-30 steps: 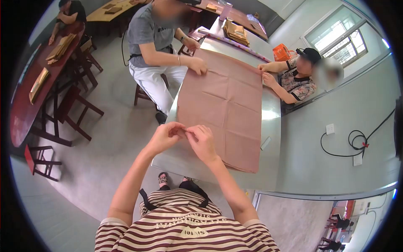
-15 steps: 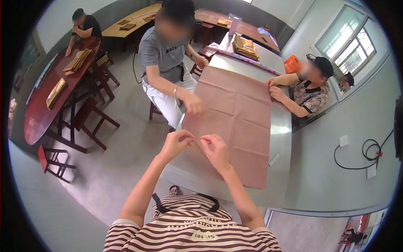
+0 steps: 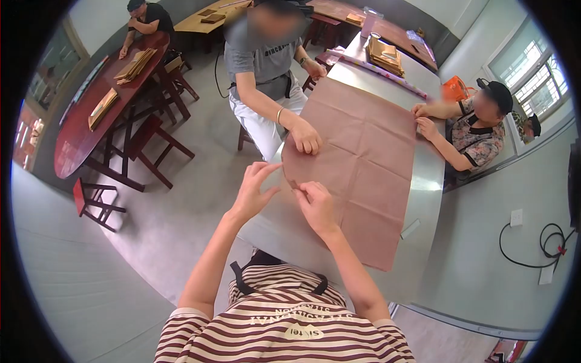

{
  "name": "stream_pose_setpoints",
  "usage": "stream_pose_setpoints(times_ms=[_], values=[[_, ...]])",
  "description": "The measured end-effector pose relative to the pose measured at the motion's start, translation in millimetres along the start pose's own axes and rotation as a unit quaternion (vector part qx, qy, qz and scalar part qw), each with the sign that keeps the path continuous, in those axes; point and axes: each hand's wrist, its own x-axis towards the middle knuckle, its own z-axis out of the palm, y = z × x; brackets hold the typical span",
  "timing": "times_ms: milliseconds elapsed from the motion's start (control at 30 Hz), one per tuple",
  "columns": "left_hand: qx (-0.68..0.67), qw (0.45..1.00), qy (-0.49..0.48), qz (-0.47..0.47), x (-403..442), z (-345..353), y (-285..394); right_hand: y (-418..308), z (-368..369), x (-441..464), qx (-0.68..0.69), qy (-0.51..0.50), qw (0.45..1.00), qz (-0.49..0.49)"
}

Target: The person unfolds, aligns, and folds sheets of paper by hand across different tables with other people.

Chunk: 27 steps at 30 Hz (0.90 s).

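A large brownish-pink sheet (image 3: 363, 163) with fold creases lies over the metal-topped table (image 3: 423, 206); whether it is paper or cloth I cannot tell. My right hand (image 3: 318, 209) pinches its left edge, where a small bit is turned up. Just to the left, my left hand (image 3: 251, 193) is open, thumb and fingers apart, its fingertips close to that edge. Across from me, a co-worker's hand (image 3: 305, 136) rests on the sheet near the same edge. A second co-worker's hands (image 3: 423, 124) are at the right edge of the sheet.
A patterned roll (image 3: 381, 75) and stacked brown bundles (image 3: 385, 57) lie at the table's far end. Beside the sheet is a small clear strip (image 3: 410, 228). On the left stand a red table (image 3: 78, 133) with more bundles and wooden stools (image 3: 151, 148). A cable (image 3: 544, 248) hangs on the right wall.
My left hand has come off its pinch and opened. My right hand stays closed at the edge. The co-worker's hand across from me has come down onto the sheet. The view has shifted.
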Motion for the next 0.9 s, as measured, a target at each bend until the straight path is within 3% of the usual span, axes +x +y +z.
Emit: stream_pose_setpoints(times_ms=[33,133,267,567,633,700,767,900], values=[[0.04,0.997,0.007,0.065,3.1,0.9,-0.3,-0.8,-2.3,1.9,0.005,0.005,1.0,0.005],[-0.056,0.994,-0.032,0.091,20.0,6.1,-7.6,-3.9,-5.5,6.9,-0.007,-0.003,1.0,-0.01],[-0.079,0.985,-0.106,0.113,45.2,1.9,-13.2,-5.2,-4.4,12.8,-0.029,0.006,1.0,0.007],[-0.138,0.951,-0.243,0.132,77.6,-9.4,-18.8,-15.2,1.9,16.2,-0.09,0.044,0.994,0.054],[-0.161,0.943,-0.284,0.072,83.0,-12.3,-14.3,-16.8,3.1,16.9,-0.112,0.045,0.992,0.045],[-0.164,0.932,-0.301,0.115,86.3,-10.0,-16.1,-16.7,6.8,19.0,-0.121,0.067,0.99,0.031],[-0.127,0.945,-0.255,0.16,87.6,-6.3,-18.8,-19.3,6.1,13.6,-0.142,0.083,0.986,0.013],[-0.155,0.944,-0.257,0.135,91.9,-6.6,-12.7,-13.2,0.5,-1.4,-0.212,0.108,0.971,0.019]])
